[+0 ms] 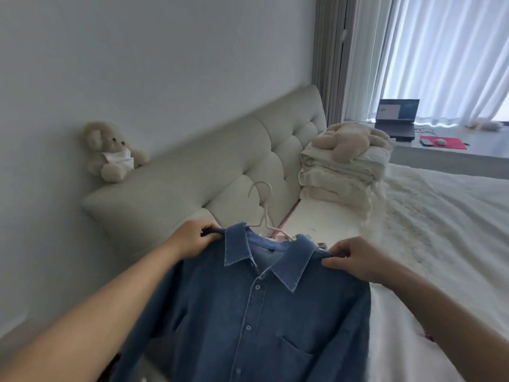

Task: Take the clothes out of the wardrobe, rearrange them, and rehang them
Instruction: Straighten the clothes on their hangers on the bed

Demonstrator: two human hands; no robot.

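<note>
A blue denim shirt (256,312) hung in front of the person, held up by both shoulders above the near edge of the bed (440,216). It was buttoned down the front, its collar spread open, and a chest pocket showed on the side nearer the right hand. A white hanger (263,209) sat inside the neck of the shirt, its hook rising above the collar and tilted toward the headboard (220,166).

The left hand (192,238) gripped the shirt at one shoulder seam, its fingers (208,231) curled over the fabric beside the collar. The right hand (355,257) pinched the other shoulder, thumb and fingers closed on the cloth just beside the collar point. Both forearms reached in from the bottom corners of the view.

Behind the shirt stood the padded, tufted headboard against a pale wall. A teddy bear (113,151) sat on top of the headboard at its far left end. A stack of folded cream blankets (341,175) lay on the bed by the headboard, with a soft toy (349,140) lying on top of it. Farther back, a laptop (396,117) stood open on a desk (446,154) near the curtained window, with a red mat (443,142) just beside it.
</note>
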